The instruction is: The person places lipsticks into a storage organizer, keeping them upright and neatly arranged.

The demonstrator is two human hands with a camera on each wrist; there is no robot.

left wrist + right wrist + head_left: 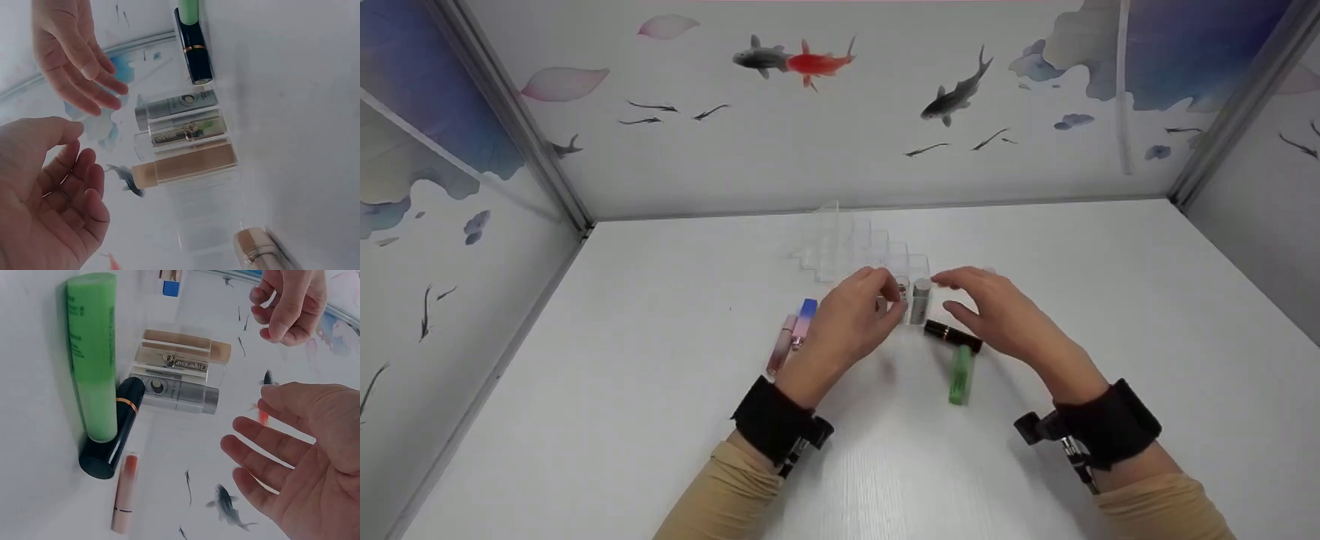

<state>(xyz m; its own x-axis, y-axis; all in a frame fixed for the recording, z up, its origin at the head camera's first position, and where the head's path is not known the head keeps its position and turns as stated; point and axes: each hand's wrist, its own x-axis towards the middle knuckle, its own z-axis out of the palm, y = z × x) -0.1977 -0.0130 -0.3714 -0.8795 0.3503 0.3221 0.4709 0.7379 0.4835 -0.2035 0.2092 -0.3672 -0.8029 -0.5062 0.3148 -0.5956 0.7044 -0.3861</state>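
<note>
The left hand [851, 311] has loosely bent fingers [95, 180] and the right hand [1001, 311] spread ones, both empty, near the silver tube [921, 301], which probably stands up because the clear rack [877, 244] hugs it.

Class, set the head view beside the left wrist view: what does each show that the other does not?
Only the head view shows the blue-ended tube, the black wrist straps and the tan sleeves. Only the left wrist view shows the palm side of the left hand and a discernible round emblem. Both share the silver tube, black lipstick tube, green tube, clear organizer and right hand.
</note>
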